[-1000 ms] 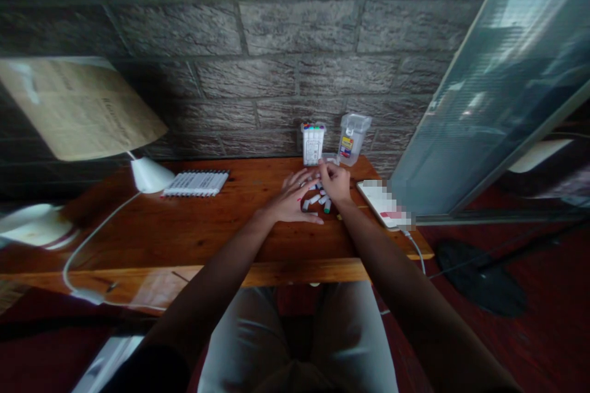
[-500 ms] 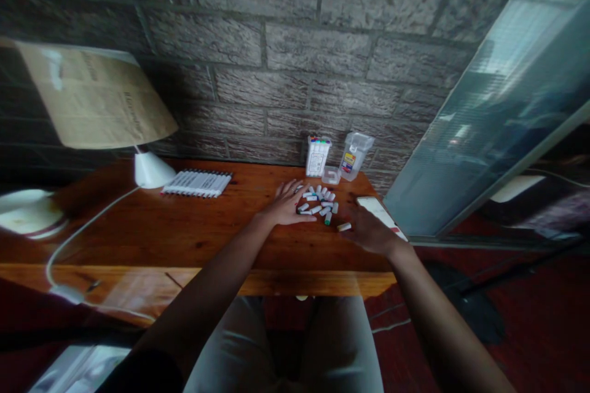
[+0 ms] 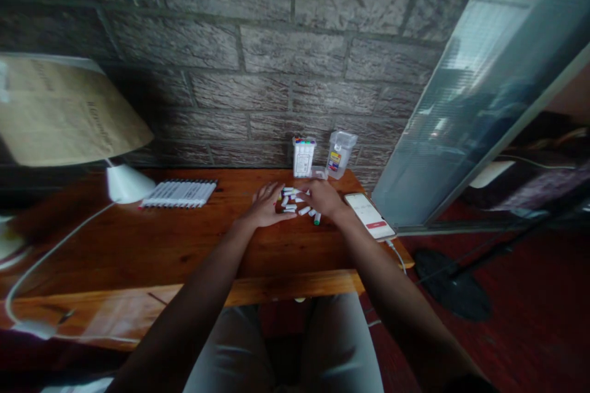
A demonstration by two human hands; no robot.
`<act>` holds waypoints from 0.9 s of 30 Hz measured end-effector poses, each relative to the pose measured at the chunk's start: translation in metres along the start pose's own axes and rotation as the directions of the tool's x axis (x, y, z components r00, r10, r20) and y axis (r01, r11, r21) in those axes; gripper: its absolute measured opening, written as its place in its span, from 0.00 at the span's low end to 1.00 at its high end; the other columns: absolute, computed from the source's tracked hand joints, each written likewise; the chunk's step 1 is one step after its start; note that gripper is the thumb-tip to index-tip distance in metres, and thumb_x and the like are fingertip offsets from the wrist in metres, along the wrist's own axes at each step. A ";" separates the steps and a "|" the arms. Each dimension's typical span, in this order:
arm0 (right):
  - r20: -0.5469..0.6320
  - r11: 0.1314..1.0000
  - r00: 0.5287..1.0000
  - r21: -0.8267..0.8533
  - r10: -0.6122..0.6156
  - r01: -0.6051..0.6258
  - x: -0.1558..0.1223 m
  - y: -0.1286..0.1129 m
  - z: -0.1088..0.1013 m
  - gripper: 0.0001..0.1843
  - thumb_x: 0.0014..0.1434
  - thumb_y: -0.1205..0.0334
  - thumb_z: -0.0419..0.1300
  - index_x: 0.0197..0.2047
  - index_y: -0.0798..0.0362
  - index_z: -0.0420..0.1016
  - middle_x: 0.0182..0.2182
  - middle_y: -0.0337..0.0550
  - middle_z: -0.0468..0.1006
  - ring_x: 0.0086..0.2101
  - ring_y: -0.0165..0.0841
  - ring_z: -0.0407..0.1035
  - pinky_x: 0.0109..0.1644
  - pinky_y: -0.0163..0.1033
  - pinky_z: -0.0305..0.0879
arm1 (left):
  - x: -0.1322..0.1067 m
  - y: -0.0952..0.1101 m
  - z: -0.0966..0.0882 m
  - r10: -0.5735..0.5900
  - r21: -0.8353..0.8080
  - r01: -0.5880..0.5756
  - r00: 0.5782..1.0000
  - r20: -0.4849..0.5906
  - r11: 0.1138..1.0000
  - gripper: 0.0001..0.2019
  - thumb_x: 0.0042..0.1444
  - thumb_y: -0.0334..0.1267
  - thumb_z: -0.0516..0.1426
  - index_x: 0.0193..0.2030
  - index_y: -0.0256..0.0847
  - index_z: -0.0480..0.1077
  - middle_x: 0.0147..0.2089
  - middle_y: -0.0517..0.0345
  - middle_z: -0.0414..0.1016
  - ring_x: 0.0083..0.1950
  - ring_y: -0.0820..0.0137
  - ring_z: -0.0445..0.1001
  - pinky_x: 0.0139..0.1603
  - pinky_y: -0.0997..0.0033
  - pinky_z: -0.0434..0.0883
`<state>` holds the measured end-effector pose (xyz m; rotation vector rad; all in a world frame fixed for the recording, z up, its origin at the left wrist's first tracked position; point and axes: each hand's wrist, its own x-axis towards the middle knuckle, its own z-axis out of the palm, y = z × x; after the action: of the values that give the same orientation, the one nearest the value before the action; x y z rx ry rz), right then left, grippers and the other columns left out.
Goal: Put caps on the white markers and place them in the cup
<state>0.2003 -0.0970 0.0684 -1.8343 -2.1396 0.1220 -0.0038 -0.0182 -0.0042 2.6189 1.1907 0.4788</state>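
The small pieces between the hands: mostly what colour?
The small pieces are mostly white; see the head view.

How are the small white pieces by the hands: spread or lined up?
Spread: the white pieces lie at differing angles on the table. The right hand hides part of the group.

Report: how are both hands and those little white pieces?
Left hand open beside white pieces. Right hand covering some, grip unclear. Pieces loose on table.
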 end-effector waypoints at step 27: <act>-0.222 0.972 0.965 0.154 -0.142 0.179 0.006 0.034 0.053 0.08 0.61 0.66 0.64 0.40 0.48 0.86 0.38 0.43 0.86 0.41 0.35 0.78 0.54 0.40 0.69 | -0.001 0.001 -0.002 -0.043 0.055 0.043 0.999 -0.014 0.998 0.44 0.58 0.64 0.59 0.74 0.40 0.56 0.78 0.40 0.51 0.79 0.52 0.47 0.75 0.49 0.50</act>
<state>0.2165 -0.0777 0.0099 -1.4995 -2.0506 0.0696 -0.0040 -0.0193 -0.0026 2.6337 1.2792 0.4620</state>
